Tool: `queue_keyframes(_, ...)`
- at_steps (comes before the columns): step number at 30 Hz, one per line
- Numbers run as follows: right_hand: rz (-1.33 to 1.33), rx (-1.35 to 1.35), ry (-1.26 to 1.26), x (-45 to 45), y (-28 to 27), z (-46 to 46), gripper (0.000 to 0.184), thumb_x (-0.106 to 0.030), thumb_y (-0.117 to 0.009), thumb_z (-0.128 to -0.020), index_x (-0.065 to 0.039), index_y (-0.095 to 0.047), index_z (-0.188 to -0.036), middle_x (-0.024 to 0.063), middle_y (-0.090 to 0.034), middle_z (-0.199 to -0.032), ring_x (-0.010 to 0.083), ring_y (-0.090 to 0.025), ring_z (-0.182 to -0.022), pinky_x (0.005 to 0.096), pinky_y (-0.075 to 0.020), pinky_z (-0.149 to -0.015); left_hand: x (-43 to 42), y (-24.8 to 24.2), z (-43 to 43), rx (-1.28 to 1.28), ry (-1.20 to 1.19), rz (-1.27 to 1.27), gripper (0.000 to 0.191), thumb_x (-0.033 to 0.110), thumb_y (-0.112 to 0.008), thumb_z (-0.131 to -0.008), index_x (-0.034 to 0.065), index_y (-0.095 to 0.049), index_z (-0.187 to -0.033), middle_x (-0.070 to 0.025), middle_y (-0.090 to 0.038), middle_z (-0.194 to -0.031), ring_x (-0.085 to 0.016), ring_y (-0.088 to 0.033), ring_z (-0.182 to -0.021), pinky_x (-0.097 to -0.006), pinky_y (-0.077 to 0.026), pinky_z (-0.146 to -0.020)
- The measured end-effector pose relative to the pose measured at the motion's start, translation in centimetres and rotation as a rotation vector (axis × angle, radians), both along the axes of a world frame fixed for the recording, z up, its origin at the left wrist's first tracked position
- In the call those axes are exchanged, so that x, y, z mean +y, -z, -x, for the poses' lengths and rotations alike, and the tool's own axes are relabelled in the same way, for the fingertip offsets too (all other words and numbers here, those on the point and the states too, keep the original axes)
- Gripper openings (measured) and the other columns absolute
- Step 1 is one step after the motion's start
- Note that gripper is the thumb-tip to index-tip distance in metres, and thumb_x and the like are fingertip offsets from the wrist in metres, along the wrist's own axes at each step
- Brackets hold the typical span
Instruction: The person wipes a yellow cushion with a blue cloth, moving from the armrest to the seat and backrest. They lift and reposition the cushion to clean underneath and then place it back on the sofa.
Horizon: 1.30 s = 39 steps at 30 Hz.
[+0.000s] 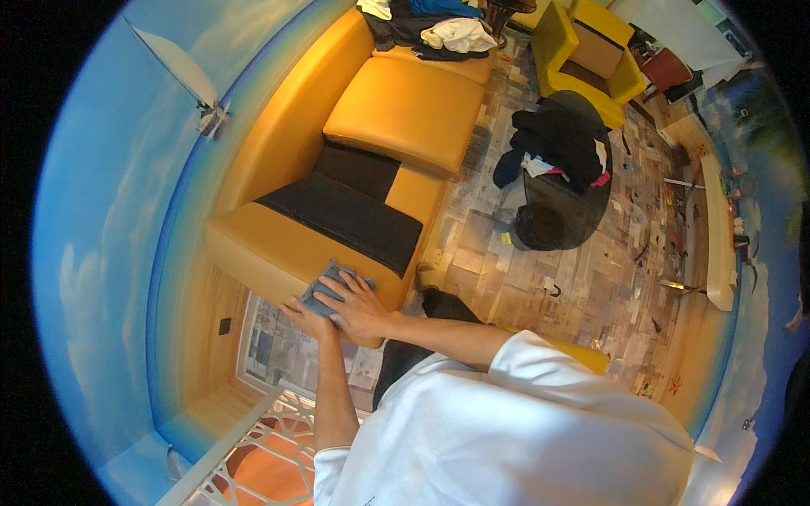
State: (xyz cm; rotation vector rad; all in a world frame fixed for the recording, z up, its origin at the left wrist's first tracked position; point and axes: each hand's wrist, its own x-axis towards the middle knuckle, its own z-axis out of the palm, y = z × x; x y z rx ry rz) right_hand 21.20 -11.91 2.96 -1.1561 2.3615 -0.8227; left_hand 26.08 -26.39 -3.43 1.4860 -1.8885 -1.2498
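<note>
A grey-blue cloth (328, 286) lies bunched on the end of the orange armrest (278, 243) of a leather-look sofa. Pressed over it is my right hand (357, 307), its spread fingers holding the cloth against the surface. My left hand (310, 322) rests at the armrest's outer edge, beside the cloth and partly against it. The right hand overlaps the left near the thumb, so that contact is partly hidden. A black fabric cover (354, 221) drapes over the inner side of the armrest.
Clothes (455, 35) are heaped on the sofa's far end. A dark oval table (563, 221) bears more clothing (557, 145). Beyond it stands a yellow armchair (588, 57). A white lattice panel (272, 436) is at lower left; small debris lies on the wood-pattern floor (525, 278).
</note>
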Motion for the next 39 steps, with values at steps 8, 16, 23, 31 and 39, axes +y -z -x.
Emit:
queue_keyframes(8, -0.035, 0.020, -0.057, 0.8, 0.7, 1.4, 0.066, -0.034, -0.065, -0.103, -0.023, -0.046, -0.165, 0.0127, -0.021, -0.178, 0.0527, -0.024, -0.157, 0.0721, -0.0267, -0.122, 0.7, -1.0, 1.3, 0.101, -0.070, -0.101, 0.077, 0.050, -0.043, -0.113, -0.0033, -0.030, -0.167, -0.0365, -0.035, -0.165, -0.050, -0.044, -0.148, -0.0533, -0.041, -0.118)
queue_keyframes(16, 0.136, 0.116, -0.002, 6.8, -0.7, 10.6, 0.064, -0.026, -0.068, -0.101, -0.019, -0.049, -0.162, 0.0145, -0.032, -0.173, 0.0445, -0.032, -0.157, 0.0602, -0.0369, -0.122, 7.1, -6.5, 9.9, 0.036, -0.002, 0.119, 0.065, 0.037, -0.049, -0.111, -0.0043, -0.041, -0.161, -0.0341, -0.047, -0.159, -0.049, -0.047, -0.145, -0.0526, -0.038, -0.119)
queue_keyframes(23, 0.215, -0.040, 0.085, 16.0, -2.2, 24.5, 0.074, -0.035, -0.070, -0.102, -0.001, -0.043, -0.161, 0.0292, -0.046, -0.162, 0.0460, -0.048, -0.147, 0.0502, -0.0409, -0.120, 18.0, -8.7, 22.5, -0.130, -0.119, 0.112, 0.072, 0.045, -0.061, -0.105, 0.0030, -0.046, -0.161, -0.0383, -0.027, -0.169, -0.055, -0.029, -0.156, -0.0561, -0.027, -0.128)
queue_keyframes(31, 0.008, -0.272, 0.263, 25.0, -5.0, 33.6, 0.086, -0.051, -0.085, -0.088, 0.005, -0.054, -0.146, 0.0254, -0.073, -0.125, 0.0421, -0.071, -0.116, 0.0519, -0.0547, -0.101, 25.4, -8.3, 24.5, 0.654, -0.301, -0.502, 0.057, 0.017, -0.066, -0.108, -0.0078, -0.045, -0.156, -0.0191, -0.056, -0.156, -0.029, -0.055, -0.145, -0.0393, -0.043, -0.118)
queue_keyframes(39, -0.035, -0.292, 0.375, 26.6, -3.5, 33.0, 0.073, -0.043, -0.085, -0.092, 0.005, -0.058, -0.139, 0.0231, -0.074, -0.125, 0.0348, -0.072, -0.116, 0.0457, -0.0548, -0.098, 28.3, 6.0, 18.2, 0.247, -0.666, -1.466, 0.093, 0.064, -0.075, -0.093, 0.0154, -0.038, -0.164, -0.0219, -0.062, -0.144, -0.037, -0.065, -0.131, -0.0690, -0.046, -0.106)
